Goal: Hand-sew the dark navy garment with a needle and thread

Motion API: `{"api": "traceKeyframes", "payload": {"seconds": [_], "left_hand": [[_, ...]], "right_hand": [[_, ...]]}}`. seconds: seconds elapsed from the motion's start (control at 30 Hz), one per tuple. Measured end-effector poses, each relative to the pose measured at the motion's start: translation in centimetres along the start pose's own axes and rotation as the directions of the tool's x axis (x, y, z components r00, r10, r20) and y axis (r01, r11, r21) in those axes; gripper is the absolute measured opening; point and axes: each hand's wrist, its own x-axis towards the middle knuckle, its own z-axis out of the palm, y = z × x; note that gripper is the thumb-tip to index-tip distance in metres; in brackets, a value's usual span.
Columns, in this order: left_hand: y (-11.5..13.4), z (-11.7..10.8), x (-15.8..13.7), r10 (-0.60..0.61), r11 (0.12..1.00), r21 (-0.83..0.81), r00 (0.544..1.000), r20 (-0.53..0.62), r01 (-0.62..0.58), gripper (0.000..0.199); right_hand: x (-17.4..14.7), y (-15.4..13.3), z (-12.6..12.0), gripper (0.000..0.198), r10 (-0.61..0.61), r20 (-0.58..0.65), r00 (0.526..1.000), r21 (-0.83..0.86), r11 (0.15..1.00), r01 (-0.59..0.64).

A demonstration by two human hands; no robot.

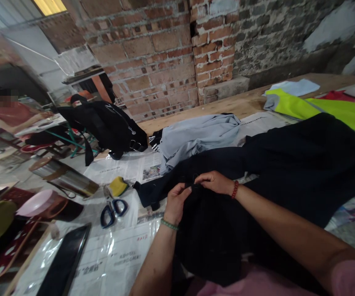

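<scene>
A black cloth garment (211,230) is gathered in front of me, its lower part over my lap. My left hand (175,203), with a green beaded bracelet at the wrist, pinches the garment's upper edge between thumb and fingers. Right beside it, my right hand (216,183), wearing a red beaded bracelet, is closed in a pinch at the same edge. What lies between its fingertips is too small and dark to make out. Behind both hands a dark navy garment (300,156) is spread across the table, one narrow part reaching left.
Left of my hands lie blue-handled scissors (112,211), a yellow sponge (118,186), a phone (65,261), a steel flask (65,176) and a pink-lidded cup (40,203). Further back are a black bag (106,127), grey clothing (199,135) and a neon vest (334,109). Another person (8,111) sits far left.
</scene>
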Motion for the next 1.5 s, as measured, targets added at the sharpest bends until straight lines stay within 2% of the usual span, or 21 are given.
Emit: {"api": "traceKeyframes", "payload": {"seconds": [0.13,0.33,0.63,0.8,0.87,0.97,1.03,1.13,1.2,1.27,1.37,1.5], "left_hand": [[-0.2,0.0,0.1,-0.005,1.0,0.014,1.0,0.009,0.005,0.018],[-0.5,-0.2,0.0,0.046,0.996,0.071,0.998,0.048,-0.049,0.016],[-0.7,0.2,0.1,0.056,0.991,0.12,0.998,0.007,-0.056,0.018],[-0.6,0.3,0.0,0.045,0.994,0.101,0.999,0.027,-0.048,0.018],[-0.5,0.4,-0.1,0.021,0.998,0.058,1.0,0.004,-0.021,0.019],[-0.1,0.6,-0.2,-0.019,0.998,-0.055,0.999,-0.049,0.016,0.02],[0.2,0.6,-0.3,-0.025,0.994,-0.106,0.998,-0.065,0.018,0.02],[0.4,0.6,-0.4,-0.022,0.991,-0.134,0.998,-0.053,0.014,0.019],[0.4,0.7,-0.4,-0.01,0.991,-0.134,0.999,-0.044,0.004,0.018],[0.4,0.7,-0.4,0.003,0.992,-0.125,0.999,-0.035,-0.007,0.017],[0.3,0.7,-0.5,0.001,0.993,-0.116,1.0,-0.006,-0.002,0.016],[0.2,0.6,-0.4,-0.007,0.992,-0.127,1.0,0.015,0.008,0.015]], "right_hand": [[0.0,0.0,0.0,0.025,0.021,-0.003,1.0,-0.014,1.0,-0.021],[-0.1,-0.2,-0.2,0.022,-0.055,0.013,0.998,-0.049,0.997,0.055],[-0.4,-0.7,0.5,0.018,-0.066,0.011,0.998,-0.088,0.994,0.067],[-0.3,-0.2,0.9,0.034,-0.138,-0.012,0.99,-0.021,0.99,0.138],[-0.3,-0.4,0.8,0.035,-0.191,-0.109,0.976,-0.072,0.98,0.184],[-0.7,-1.2,0.3,0.029,-0.34,-0.267,0.902,-0.219,0.933,0.287],[-1.1,-1.8,0.2,0.026,-0.455,-0.262,0.851,-0.335,0.87,0.362],[-1.5,-2.1,0.4,0.024,-0.567,-0.131,0.813,-0.47,0.758,0.453],[-1.5,-1.8,0.8,0.028,-0.586,-0.077,0.807,-0.516,0.716,0.47],[-1.3,-1.5,1.1,0.022,-0.576,-0.083,0.814,-0.532,0.716,0.452],[-1.0,-1.1,1.3,0.009,-0.555,-0.138,0.821,-0.496,0.756,0.428],[-0.7,-0.9,1.2,0.005,-0.519,-0.2,0.831,-0.394,0.819,0.417]]}}
